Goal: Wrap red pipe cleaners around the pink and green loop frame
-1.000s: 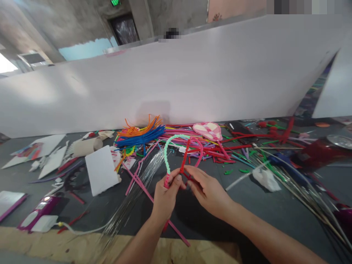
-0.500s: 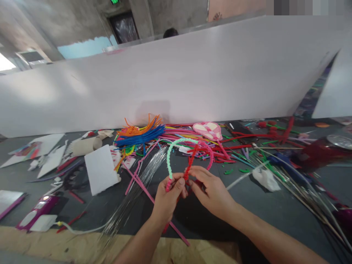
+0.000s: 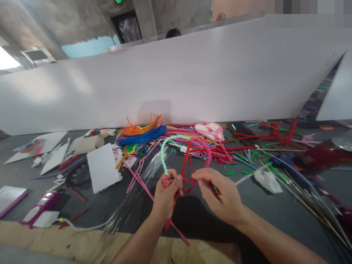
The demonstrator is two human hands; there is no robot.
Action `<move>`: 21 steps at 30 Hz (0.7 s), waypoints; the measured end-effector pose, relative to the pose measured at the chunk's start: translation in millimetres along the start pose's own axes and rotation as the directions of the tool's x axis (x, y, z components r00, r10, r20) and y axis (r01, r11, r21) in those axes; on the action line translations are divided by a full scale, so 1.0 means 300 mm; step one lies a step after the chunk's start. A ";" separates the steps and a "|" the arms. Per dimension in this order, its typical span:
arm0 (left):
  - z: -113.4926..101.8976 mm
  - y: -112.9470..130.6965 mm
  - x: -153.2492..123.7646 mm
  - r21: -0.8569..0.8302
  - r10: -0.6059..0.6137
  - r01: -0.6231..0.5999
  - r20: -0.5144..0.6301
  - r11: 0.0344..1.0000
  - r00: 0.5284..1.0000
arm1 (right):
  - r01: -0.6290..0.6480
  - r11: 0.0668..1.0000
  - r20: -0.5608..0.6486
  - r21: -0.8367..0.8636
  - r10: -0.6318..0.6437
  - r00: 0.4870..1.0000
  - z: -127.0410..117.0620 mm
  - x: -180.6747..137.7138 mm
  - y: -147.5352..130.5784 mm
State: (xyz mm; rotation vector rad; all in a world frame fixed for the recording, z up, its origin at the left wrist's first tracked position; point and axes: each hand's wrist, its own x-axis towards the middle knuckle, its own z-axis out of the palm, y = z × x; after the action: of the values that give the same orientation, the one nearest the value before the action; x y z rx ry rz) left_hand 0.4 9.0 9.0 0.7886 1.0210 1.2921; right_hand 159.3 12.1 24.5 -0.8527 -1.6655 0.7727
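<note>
My left hand [image 3: 168,190] is closed around the lower left part of a headband-like hoop wrapped in fuzzy pipe cleaner, mint green [image 3: 165,152] on one side and pink [image 3: 207,152] on the other. A red twisted pipe cleaner [image 3: 186,159] rises from the left fingertips to the top of the hoop and hangs below the hand too. Right of it, my right hand [image 3: 217,190] pinches the end of a thin red strand that runs across from the left fingers. The hoop is held above the dark table.
Behind the hands lie blue pipe cleaners [image 3: 144,135], orange ones [image 3: 150,123] and a pink-and-white heart-shaped piece [image 3: 210,131]. A white card [image 3: 101,168], thin wires [image 3: 148,172] and a purple glue gun-like device [image 3: 41,209] lie left. White tissue [image 3: 268,180] sits right. A white partition [image 3: 154,80] stands behind.
My right hand has moved right, away from my left hand, drawing the red strand out sideways. The hoop has shifted slightly left and tilted; my left hand keeps its grip.
</note>
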 end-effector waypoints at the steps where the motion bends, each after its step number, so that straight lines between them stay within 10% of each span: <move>1: 0.000 0.001 0.001 0.006 0.003 -0.003 0.000 1.000 1.000 | 0.011 1.000 -0.001 -0.004 -0.011 1.000 0.001 -0.002 0.000; 7: -0.002 0.001 0.006 0.017 0.032 -0.032 0.007 0.999 0.999 | -0.135 0.964 -0.293 0.228 0.200 0.935 -0.021 0.031 0.064; 15: -0.003 -0.003 -0.003 -0.026 0.026 -0.025 0.062 0.999 0.998 | -0.536 0.776 0.424 0.331 0.385 0.820 0.025 0.032 0.150; 21: -0.001 0.000 -0.008 -0.025 -0.012 0.014 0.084 1.000 0.996 | -0.430 0.860 0.449 0.275 0.280 0.848 0.043 0.019 0.172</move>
State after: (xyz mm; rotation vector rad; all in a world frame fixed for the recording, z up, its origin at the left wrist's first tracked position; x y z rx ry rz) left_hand 0.3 6.7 9.1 0.8084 0.9390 1.2480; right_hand 153.7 43.6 -18.4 -0.7832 -1.6384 1.5600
